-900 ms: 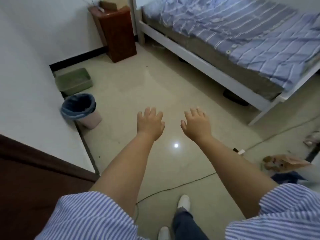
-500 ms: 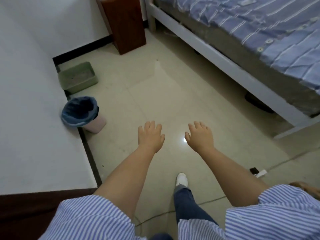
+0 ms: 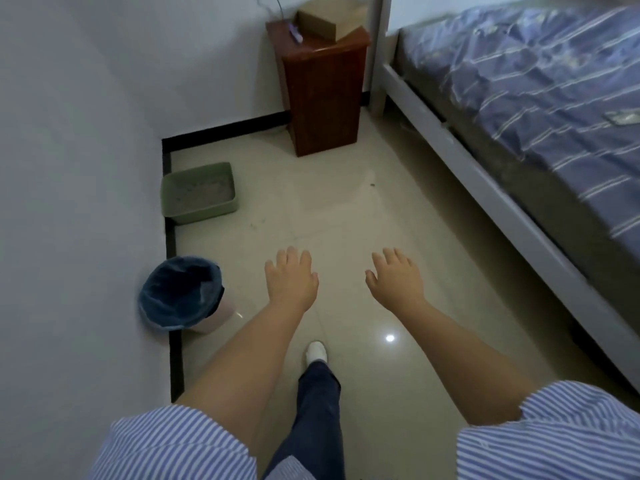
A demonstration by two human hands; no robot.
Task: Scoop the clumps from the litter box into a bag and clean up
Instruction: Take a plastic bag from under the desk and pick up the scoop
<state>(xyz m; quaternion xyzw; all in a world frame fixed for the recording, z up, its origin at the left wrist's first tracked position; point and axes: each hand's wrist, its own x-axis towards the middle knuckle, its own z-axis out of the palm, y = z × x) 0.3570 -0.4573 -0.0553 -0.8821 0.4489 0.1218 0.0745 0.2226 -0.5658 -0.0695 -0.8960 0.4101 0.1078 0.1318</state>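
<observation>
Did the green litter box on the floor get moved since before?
No. The green plastic litter box sits against the white wall, between the blue-lined bin and the brown wooden cabinet, as earlier. Only the head camera shifted.

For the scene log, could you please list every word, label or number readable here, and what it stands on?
None can be read.
The cardboard box on the cabinet shows no legible print.
The litter box and the bin carry no visible label.
</observation>
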